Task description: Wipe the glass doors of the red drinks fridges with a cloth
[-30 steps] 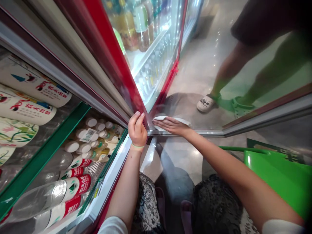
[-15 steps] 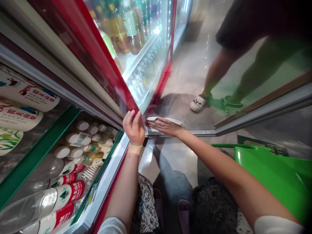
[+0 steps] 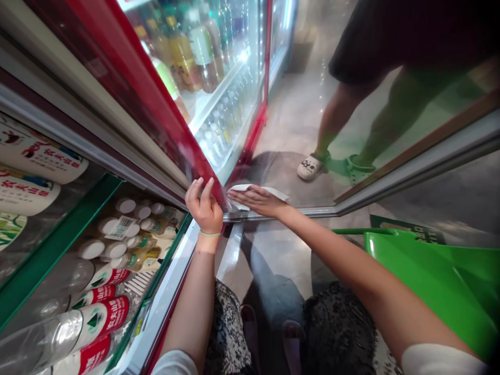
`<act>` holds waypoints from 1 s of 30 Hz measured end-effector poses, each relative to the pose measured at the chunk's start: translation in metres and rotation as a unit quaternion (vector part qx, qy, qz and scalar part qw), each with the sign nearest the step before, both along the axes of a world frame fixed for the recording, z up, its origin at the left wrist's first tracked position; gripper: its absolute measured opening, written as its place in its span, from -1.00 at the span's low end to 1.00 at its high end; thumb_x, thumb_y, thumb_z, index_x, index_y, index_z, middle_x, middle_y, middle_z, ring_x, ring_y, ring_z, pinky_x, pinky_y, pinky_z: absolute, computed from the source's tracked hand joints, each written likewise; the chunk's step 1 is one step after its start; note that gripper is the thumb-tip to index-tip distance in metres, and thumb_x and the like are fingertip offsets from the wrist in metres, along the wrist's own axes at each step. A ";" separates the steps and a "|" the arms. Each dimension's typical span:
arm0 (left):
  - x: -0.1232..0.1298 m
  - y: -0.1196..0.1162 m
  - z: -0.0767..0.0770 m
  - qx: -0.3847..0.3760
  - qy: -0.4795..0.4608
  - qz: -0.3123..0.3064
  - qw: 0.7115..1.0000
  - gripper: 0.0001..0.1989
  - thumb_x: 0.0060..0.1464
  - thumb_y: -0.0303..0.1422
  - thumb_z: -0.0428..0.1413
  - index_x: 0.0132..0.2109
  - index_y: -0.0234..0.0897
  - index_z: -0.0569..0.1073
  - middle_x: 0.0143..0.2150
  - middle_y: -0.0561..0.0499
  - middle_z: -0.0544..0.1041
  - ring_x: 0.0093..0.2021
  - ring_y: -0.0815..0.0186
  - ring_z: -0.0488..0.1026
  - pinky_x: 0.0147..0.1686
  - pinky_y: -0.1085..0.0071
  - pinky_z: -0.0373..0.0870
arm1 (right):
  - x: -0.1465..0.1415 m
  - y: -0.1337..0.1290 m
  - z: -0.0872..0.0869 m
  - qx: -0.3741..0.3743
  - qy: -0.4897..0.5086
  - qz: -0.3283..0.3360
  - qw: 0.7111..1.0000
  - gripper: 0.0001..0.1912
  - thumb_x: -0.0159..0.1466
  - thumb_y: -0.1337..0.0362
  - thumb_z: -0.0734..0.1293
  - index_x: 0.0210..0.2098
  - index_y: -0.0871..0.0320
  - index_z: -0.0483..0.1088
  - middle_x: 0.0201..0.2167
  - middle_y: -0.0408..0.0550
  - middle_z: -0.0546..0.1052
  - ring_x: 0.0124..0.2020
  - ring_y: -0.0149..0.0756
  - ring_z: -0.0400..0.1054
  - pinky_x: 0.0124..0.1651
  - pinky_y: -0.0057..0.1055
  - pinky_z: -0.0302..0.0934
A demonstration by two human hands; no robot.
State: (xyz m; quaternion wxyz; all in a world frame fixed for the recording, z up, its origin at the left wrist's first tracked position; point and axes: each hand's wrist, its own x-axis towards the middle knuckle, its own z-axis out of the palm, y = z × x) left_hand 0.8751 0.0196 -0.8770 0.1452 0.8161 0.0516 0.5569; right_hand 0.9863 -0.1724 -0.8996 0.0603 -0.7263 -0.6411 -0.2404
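At the inner edge of the glass door (image 3: pixel 281 120), my right hand (image 3: pixel 260 201) lies with fingers stretched along a folded white cloth (image 3: pixel 244 187), pressing it to the glass in the bottom corner. Part of the cloth is under the palm and hidden. My left hand (image 3: pixel 204 207) is raised beside that corner, its fingers apart and slightly bent. The fingertips are at the red frame strip (image 3: pixel 156 99); whether they bear on it I cannot tell. A pale band circles the left wrist.
Left, an open fridge holds large water bottles (image 3: pixel 101 317) and small white-capped bottles (image 3: pixel 117 250). Bright drink bottles (image 3: pixel 187 57) show in the glass. Behind the door, a person's legs and clogs (image 3: pixel 310 167) are visible. A green plastic bin (image 3: pixel 429 281) stands at right.
The whole view has shifted slightly, so things appear further left. Both hands keep nearly the same places at the door corner, with the white cloth still under my right hand.
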 end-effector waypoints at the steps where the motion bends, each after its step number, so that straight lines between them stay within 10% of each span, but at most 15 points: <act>1: 0.000 0.000 -0.001 -0.007 0.008 0.005 1.000 -0.60 0.37 -0.45 -0.09 0.19 -0.23 0.53 0.16 -0.19 0.47 0.29 0.16 0.36 0.33 0.13 0.29 | -0.001 0.003 0.004 -0.025 0.004 0.016 1.000 -0.21 0.40 0.55 0.05 0.54 0.06 -0.25 0.49 -0.32 0.14 0.46 -0.60 0.04 0.50 -0.53 -0.20; 6: -0.002 0.001 -0.002 -0.013 0.021 -0.002 1.000 -0.57 0.36 -0.47 -0.11 0.20 -0.20 0.52 0.17 -0.18 0.46 0.29 0.16 0.35 0.34 0.10 0.27 | 0.026 -0.091 -0.024 0.010 0.050 -0.132 0.990 -0.24 0.37 0.54 0.03 0.44 -0.22 0.12 0.31 -0.35 0.44 0.29 -0.53 0.34 0.47 -0.38 -0.02; 10: -0.002 0.001 0.003 0.009 0.000 -0.017 1.000 -0.56 0.34 -0.51 -0.08 0.23 -0.16 0.50 0.17 -0.16 0.46 0.29 0.17 0.36 0.32 0.12 0.29 | 0.056 -0.171 -0.063 0.116 0.059 -0.287 0.949 -0.60 0.36 0.20 0.22 0.09 -0.05 0.57 0.01 -0.03 0.67 0.16 -0.16 0.46 0.51 -0.01 -0.17; 14: 0.001 0.000 0.003 0.003 -0.001 -0.017 1.000 -0.57 0.34 -0.49 -0.07 0.22 -0.15 0.51 0.17 -0.17 0.46 0.29 0.16 0.35 0.33 0.10 0.27 | 0.054 -0.151 -0.065 0.180 0.014 -0.264 0.947 -0.57 0.33 0.18 0.25 0.15 -0.05 0.53 0.03 -0.03 0.65 0.22 -0.10 0.42 0.53 0.05 -0.28; 21: 0.004 -0.006 -0.005 -0.005 0.011 -0.026 1.000 -0.58 0.30 -0.48 -0.01 0.20 -0.16 0.54 0.17 -0.19 0.47 0.30 0.11 0.35 0.35 0.06 0.25 | 0.026 -0.066 -0.008 0.085 -0.099 -0.087 0.988 -0.15 0.29 0.52 0.14 0.50 -0.15 -0.01 0.34 -0.37 0.41 0.43 -0.58 0.12 0.54 -0.43 -0.37; 30: 0.005 -0.014 -0.005 0.033 0.027 -0.013 0.999 -0.58 0.24 -0.49 0.04 0.16 -0.13 0.57 0.15 -0.17 0.51 0.32 0.11 0.36 0.34 0.08 0.30 | 0.054 -0.169 -0.032 0.015 0.048 -0.242 0.969 -0.35 0.35 0.39 0.13 0.29 -0.38 0.33 0.12 -0.40 0.60 0.16 -0.38 0.48 0.49 -0.25 -0.04</act>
